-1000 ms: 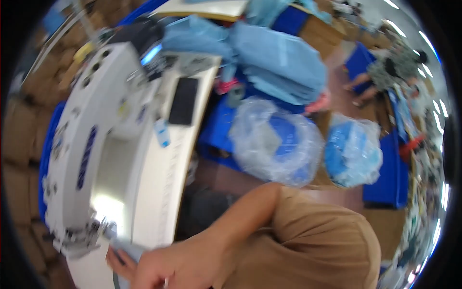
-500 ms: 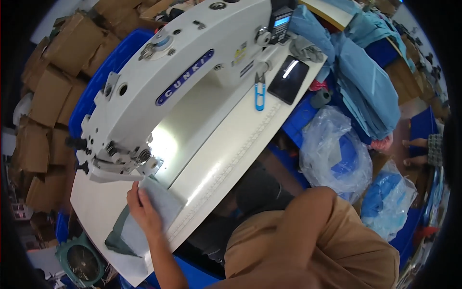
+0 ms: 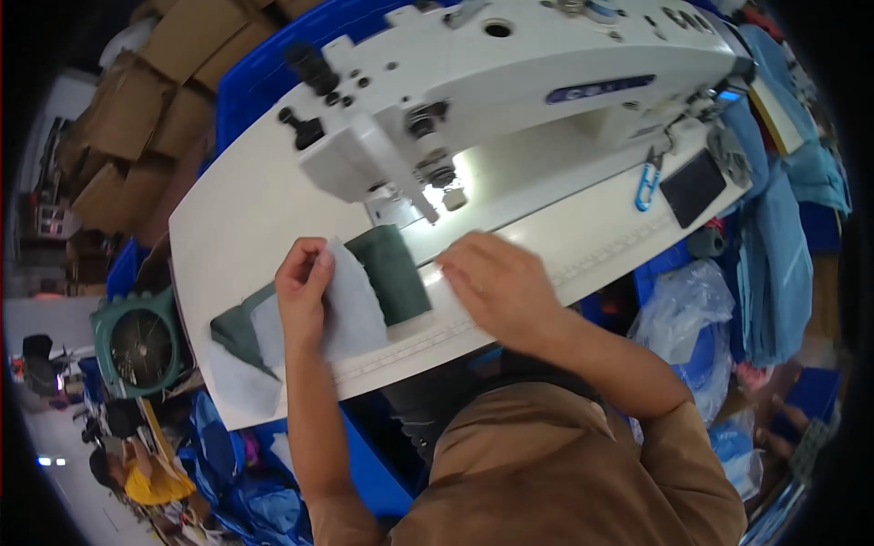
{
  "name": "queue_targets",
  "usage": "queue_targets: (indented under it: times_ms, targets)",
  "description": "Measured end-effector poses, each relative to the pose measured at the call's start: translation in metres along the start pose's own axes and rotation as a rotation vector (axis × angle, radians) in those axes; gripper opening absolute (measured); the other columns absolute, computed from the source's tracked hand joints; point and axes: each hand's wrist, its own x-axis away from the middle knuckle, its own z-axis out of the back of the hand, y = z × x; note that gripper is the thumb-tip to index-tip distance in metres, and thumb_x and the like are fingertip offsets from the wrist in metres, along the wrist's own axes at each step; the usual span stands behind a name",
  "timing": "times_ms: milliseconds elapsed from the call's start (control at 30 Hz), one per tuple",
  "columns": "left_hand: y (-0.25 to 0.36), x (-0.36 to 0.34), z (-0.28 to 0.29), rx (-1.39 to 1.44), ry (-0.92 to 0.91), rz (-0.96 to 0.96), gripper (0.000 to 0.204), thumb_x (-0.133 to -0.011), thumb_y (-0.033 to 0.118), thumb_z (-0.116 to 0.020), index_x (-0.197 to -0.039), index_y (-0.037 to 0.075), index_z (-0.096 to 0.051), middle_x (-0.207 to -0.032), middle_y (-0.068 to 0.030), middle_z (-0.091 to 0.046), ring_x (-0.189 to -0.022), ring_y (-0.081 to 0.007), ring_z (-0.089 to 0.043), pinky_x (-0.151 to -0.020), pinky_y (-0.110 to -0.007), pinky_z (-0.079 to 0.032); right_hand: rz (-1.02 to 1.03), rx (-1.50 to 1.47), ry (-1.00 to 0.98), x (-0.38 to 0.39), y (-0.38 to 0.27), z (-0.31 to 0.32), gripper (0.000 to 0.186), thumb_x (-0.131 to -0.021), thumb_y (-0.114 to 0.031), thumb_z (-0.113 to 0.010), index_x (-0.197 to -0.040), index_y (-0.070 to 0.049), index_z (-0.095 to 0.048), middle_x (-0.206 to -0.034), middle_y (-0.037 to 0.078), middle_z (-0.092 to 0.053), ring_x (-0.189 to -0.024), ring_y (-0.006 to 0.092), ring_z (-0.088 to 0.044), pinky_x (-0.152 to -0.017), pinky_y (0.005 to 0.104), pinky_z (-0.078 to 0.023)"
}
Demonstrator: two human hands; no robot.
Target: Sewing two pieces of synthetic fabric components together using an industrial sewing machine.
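Note:
My left hand (image 3: pixel 302 291) pinches the top edge of a pale grey cloth piece (image 3: pixel 353 314), lifting it off the table. Against that piece lies a dark green cloth (image 3: pixel 393 273), its far edge close to the needle area of a white sewing machine (image 3: pixel 510 118). The lamp under the machine's head is lit. To the right of the green cloth, my right hand (image 3: pixel 510 291) hovers over the table's front part with fingertips pressed together; what they hold, if anything, is too small to see. More green cloth (image 3: pixel 238 328) and pale cloth (image 3: pixel 244 382) lie at the left.
Blue-handled thread snips (image 3: pixel 648 185) and a dark phone (image 3: pixel 694 188) lie on the white table (image 3: pixel 232 218) at the right. A green fan (image 3: pixel 141 350) stands left, near a person in yellow (image 3: pixel 159 478). Clear plastic bags (image 3: pixel 687 309) and blue cloth (image 3: pixel 774 264) are at the right.
The view has turned, so the machine sits farther right. My left hand has drawn the pale cloth away from the needle, uncovering green cloth. My right hand has come up over the table.

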Motion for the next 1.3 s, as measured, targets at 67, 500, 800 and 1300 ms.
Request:
queue_targets:
  times_ms: [67, 500, 800, 1300]
  targets:
    - [0.006, 0.005, 0.01, 0.001, 0.033, -0.005, 0.015, -0.106, 0.018, -0.077, -0.109, 0.005, -0.071, -0.099, 0.0064, -0.065, -0.093, -0.0053, -0.057, -0.087, -0.021, -0.044, 0.033, 0.045, -0.058, 0.0, 0.017, -0.019, 0.019, -0.099, -0.014, -0.072, -0.115, -0.005, -0.072, -0.111, 0.011, -0.071, -0.1, 0.0334, -0.069, -0.086, 0.0444, -0.058]
    - [0.032, -0.011, -0.029, -0.479, -0.119, -0.043, 0.011, -0.106, 0.013, -0.073, -0.11, 0.003, -0.071, -0.095, 0.0027, -0.069, -0.091, -0.0073, -0.06, -0.085, -0.024, -0.049, 0.192, 0.428, -0.325, 0.004, 0.006, -0.054, 0.052, -0.1, -0.026, -0.065, -0.143, 0.003, -0.067, -0.159, 0.021, -0.059, -0.149, 0.0404, -0.05, -0.126, 0.061, -0.032]
    - [0.012, -0.013, -0.057, -0.853, -0.18, -0.217, 0.025, -0.097, 0.025, -0.081, -0.107, 0.003, -0.074, -0.099, -0.0158, -0.076, -0.09, -0.0333, -0.072, -0.082, -0.042, -0.057, 0.146, 0.353, -0.284, 0.018, 0.013, -0.037, 0.046, -0.099, -0.026, -0.069, -0.138, -0.002, -0.069, -0.157, 0.016, -0.06, -0.152, 0.039, -0.047, -0.13, 0.0609, -0.029]
    - [0.002, -0.023, -0.048, -0.857, -0.127, -0.163, 0.017, -0.102, 0.016, -0.076, -0.104, 0.001, -0.07, -0.087, -0.008, -0.068, -0.083, -0.0179, -0.061, -0.082, -0.034, -0.053, 0.115, -1.771, -0.729, 0.007, -0.11, 0.059, 0.03, -0.11, -0.023, -0.066, -0.091, 0.0, -0.069, -0.076, 0.003, -0.065, -0.072, 0.0125, -0.058, -0.068, 0.0331, -0.049]
